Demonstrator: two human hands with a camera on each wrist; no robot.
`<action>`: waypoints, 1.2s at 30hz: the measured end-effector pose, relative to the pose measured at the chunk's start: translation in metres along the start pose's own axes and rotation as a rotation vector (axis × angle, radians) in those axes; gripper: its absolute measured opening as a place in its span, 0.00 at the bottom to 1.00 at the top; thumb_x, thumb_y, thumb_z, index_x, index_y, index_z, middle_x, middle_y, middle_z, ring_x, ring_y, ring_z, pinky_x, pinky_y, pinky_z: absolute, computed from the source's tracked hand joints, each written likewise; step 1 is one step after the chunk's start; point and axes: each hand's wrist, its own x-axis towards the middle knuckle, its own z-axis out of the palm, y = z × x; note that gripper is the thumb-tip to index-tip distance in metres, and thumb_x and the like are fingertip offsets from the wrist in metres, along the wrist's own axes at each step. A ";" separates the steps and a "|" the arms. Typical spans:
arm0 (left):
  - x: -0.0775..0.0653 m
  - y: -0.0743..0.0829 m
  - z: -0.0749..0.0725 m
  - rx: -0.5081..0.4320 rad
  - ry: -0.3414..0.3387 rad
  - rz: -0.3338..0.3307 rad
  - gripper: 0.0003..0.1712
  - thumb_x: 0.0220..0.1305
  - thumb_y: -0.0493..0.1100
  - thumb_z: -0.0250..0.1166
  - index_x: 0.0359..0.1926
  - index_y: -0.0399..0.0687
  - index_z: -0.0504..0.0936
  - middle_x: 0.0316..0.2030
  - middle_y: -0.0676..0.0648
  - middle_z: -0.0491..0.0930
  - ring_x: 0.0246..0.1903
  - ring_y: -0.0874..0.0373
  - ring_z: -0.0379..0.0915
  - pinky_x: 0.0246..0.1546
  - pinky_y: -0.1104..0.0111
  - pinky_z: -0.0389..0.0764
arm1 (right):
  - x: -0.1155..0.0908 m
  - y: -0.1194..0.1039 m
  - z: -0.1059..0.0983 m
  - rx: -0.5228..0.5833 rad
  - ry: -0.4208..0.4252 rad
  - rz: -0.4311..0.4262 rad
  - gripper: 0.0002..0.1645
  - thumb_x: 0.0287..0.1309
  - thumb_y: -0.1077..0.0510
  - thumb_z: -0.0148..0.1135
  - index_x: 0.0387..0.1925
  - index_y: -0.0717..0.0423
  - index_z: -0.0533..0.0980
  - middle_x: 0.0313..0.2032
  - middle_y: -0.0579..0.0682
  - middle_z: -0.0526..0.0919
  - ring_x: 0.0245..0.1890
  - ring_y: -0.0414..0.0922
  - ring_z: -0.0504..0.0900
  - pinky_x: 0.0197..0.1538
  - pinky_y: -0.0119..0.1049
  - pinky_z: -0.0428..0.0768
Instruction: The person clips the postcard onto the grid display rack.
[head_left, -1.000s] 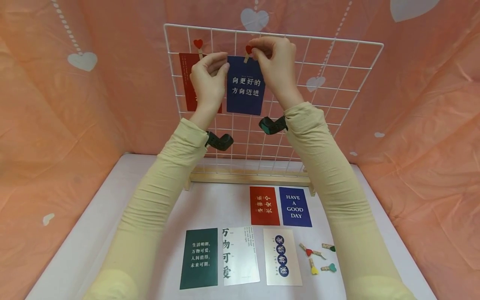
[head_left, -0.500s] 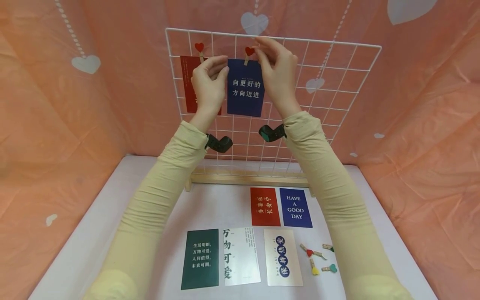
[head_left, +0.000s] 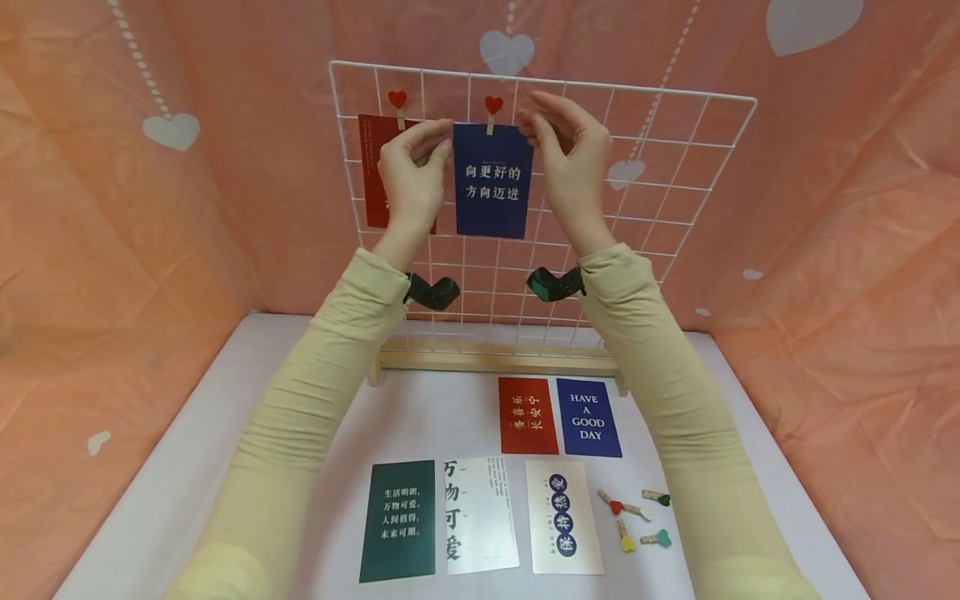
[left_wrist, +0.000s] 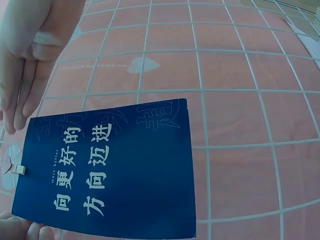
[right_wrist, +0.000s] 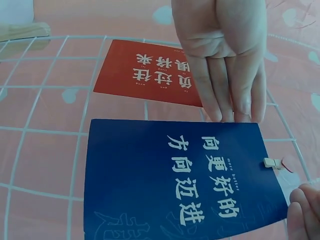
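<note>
A blue card (head_left: 492, 200) with white characters hangs on the white wire grid (head_left: 652, 175), under a wooden clothespin (head_left: 491, 123) topped with a red heart. My left hand (head_left: 412, 171) pinches its upper left edge, thumb in front. My right hand (head_left: 577, 167) is by the upper right corner, off the clothespin, fingers loosely extended; whether they touch the card is unclear. Left of it a red card (right_wrist: 140, 72), partly behind my left hand in the head view, hangs from another heart clothespin (head_left: 400, 108).
On the table (head_left: 300, 400) lie a red card (head_left: 528, 417), a blue card (head_left: 588, 417), a green card (head_left: 397, 521) and white cards (head_left: 480, 517). Several heart clothespins (head_left: 626, 533) lie beside my right sleeve. A wooden base (head_left: 495, 360) carries the grid.
My right hand has let go of the red heart clothespin and moved right, to the blue card's upper right corner. My left hand stays at the card's left edge.
</note>
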 end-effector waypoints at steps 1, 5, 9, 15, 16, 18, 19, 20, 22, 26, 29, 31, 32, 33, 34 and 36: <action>0.000 0.000 0.000 -0.008 0.001 0.000 0.13 0.64 0.30 0.60 0.49 0.35 0.82 0.46 0.40 0.82 0.43 0.54 0.80 0.45 0.72 0.79 | -0.001 0.000 -0.002 0.016 0.004 0.004 0.13 0.61 0.70 0.58 0.47 0.70 0.79 0.39 0.61 0.85 0.37 0.46 0.84 0.46 0.35 0.81; -0.003 0.000 -0.002 -0.019 0.006 0.026 0.13 0.64 0.31 0.60 0.49 0.36 0.83 0.45 0.41 0.83 0.42 0.57 0.80 0.45 0.72 0.79 | -0.005 0.000 -0.008 0.060 0.010 0.011 0.13 0.61 0.71 0.57 0.46 0.73 0.78 0.38 0.62 0.85 0.37 0.47 0.85 0.47 0.36 0.81; -0.004 -0.002 -0.004 -0.027 0.008 0.038 0.13 0.64 0.31 0.60 0.49 0.36 0.83 0.45 0.42 0.83 0.42 0.58 0.80 0.45 0.72 0.80 | -0.011 0.001 -0.013 0.082 0.011 0.017 0.12 0.61 0.71 0.56 0.45 0.74 0.78 0.37 0.62 0.85 0.36 0.47 0.85 0.47 0.37 0.81; -0.008 0.000 -0.008 -0.067 0.008 0.038 0.12 0.64 0.30 0.60 0.48 0.34 0.83 0.43 0.40 0.83 0.41 0.56 0.81 0.45 0.70 0.80 | -0.020 0.004 -0.018 0.112 -0.004 0.039 0.10 0.62 0.71 0.56 0.43 0.73 0.79 0.37 0.63 0.85 0.36 0.48 0.84 0.46 0.38 0.82; -0.008 0.000 -0.008 -0.078 0.006 0.033 0.12 0.64 0.30 0.60 0.48 0.33 0.83 0.43 0.39 0.83 0.41 0.56 0.81 0.45 0.69 0.80 | -0.021 0.005 -0.019 0.113 -0.007 0.043 0.10 0.62 0.71 0.56 0.43 0.73 0.79 0.37 0.62 0.85 0.36 0.47 0.84 0.45 0.38 0.82; -0.008 0.001 -0.010 -0.106 0.001 0.007 0.12 0.63 0.30 0.60 0.48 0.33 0.82 0.43 0.39 0.83 0.42 0.55 0.82 0.45 0.68 0.80 | -0.021 0.011 -0.022 0.113 -0.016 0.049 0.10 0.62 0.71 0.56 0.43 0.73 0.79 0.37 0.62 0.85 0.36 0.48 0.84 0.44 0.38 0.82; -0.008 0.000 -0.011 -0.119 -0.001 -0.001 0.13 0.63 0.30 0.60 0.48 0.32 0.82 0.43 0.38 0.83 0.42 0.55 0.82 0.45 0.68 0.80 | -0.021 0.015 -0.023 0.114 -0.019 0.053 0.10 0.62 0.71 0.56 0.43 0.73 0.79 0.37 0.62 0.85 0.36 0.48 0.84 0.44 0.38 0.82; -0.008 0.000 -0.012 -0.133 -0.004 -0.012 0.13 0.63 0.30 0.60 0.48 0.32 0.82 0.43 0.38 0.83 0.42 0.55 0.82 0.45 0.68 0.80 | -0.021 0.019 -0.025 0.112 -0.024 0.050 0.10 0.63 0.71 0.56 0.43 0.74 0.78 0.37 0.62 0.85 0.36 0.49 0.84 0.43 0.38 0.82; -0.008 -0.002 -0.014 -0.150 -0.009 -0.030 0.13 0.63 0.30 0.61 0.48 0.31 0.82 0.44 0.37 0.83 0.42 0.54 0.82 0.46 0.67 0.80 | -0.022 0.027 -0.027 0.123 -0.029 0.061 0.11 0.63 0.70 0.56 0.44 0.74 0.78 0.37 0.62 0.85 0.37 0.50 0.84 0.43 0.39 0.82; -0.011 -0.003 -0.019 -0.170 -0.022 -0.057 0.13 0.63 0.30 0.61 0.48 0.31 0.81 0.44 0.38 0.83 0.43 0.53 0.81 0.47 0.67 0.80 | -0.027 0.039 -0.032 0.148 -0.041 0.089 0.11 0.63 0.69 0.56 0.44 0.74 0.78 0.37 0.60 0.85 0.38 0.53 0.84 0.43 0.40 0.82; -0.017 -0.003 -0.024 -0.174 -0.038 -0.055 0.13 0.63 0.30 0.60 0.48 0.31 0.81 0.45 0.38 0.82 0.43 0.52 0.81 0.47 0.67 0.80 | -0.032 0.042 -0.034 0.188 -0.056 0.112 0.11 0.63 0.69 0.56 0.44 0.75 0.77 0.36 0.59 0.85 0.38 0.54 0.84 0.43 0.40 0.83; -0.021 -0.002 -0.027 -0.178 -0.048 -0.055 0.13 0.63 0.30 0.60 0.48 0.31 0.81 0.44 0.38 0.83 0.43 0.52 0.81 0.47 0.67 0.80 | -0.036 0.042 -0.036 0.219 -0.065 0.126 0.11 0.63 0.69 0.56 0.44 0.75 0.77 0.35 0.59 0.86 0.38 0.53 0.84 0.43 0.40 0.83; -0.023 -0.001 -0.028 -0.178 -0.051 -0.052 0.13 0.63 0.30 0.60 0.48 0.31 0.81 0.44 0.38 0.83 0.43 0.51 0.81 0.47 0.67 0.80 | -0.038 0.041 -0.037 0.237 -0.068 0.137 0.11 0.63 0.69 0.56 0.44 0.75 0.77 0.35 0.59 0.86 0.38 0.52 0.84 0.43 0.39 0.83; -0.025 0.000 -0.029 -0.179 -0.054 -0.052 0.13 0.63 0.31 0.61 0.48 0.31 0.81 0.44 0.38 0.83 0.43 0.51 0.81 0.47 0.67 0.80 | -0.039 0.041 -0.038 0.252 -0.072 0.150 0.11 0.63 0.69 0.56 0.44 0.75 0.77 0.35 0.59 0.86 0.37 0.52 0.84 0.43 0.39 0.83; -0.026 0.001 -0.030 -0.183 -0.058 -0.055 0.13 0.63 0.31 0.61 0.48 0.31 0.82 0.44 0.38 0.83 0.43 0.52 0.81 0.46 0.67 0.80 | -0.041 0.040 -0.038 0.253 -0.078 0.151 0.12 0.64 0.69 0.56 0.45 0.75 0.77 0.36 0.59 0.85 0.38 0.52 0.84 0.43 0.39 0.83; -0.030 0.002 -0.032 -0.199 -0.065 -0.069 0.13 0.62 0.30 0.61 0.48 0.31 0.82 0.43 0.37 0.83 0.42 0.52 0.82 0.46 0.67 0.80 | -0.044 0.039 -0.040 0.255 -0.080 0.173 0.11 0.64 0.69 0.56 0.45 0.73 0.77 0.36 0.59 0.86 0.37 0.50 0.85 0.43 0.38 0.83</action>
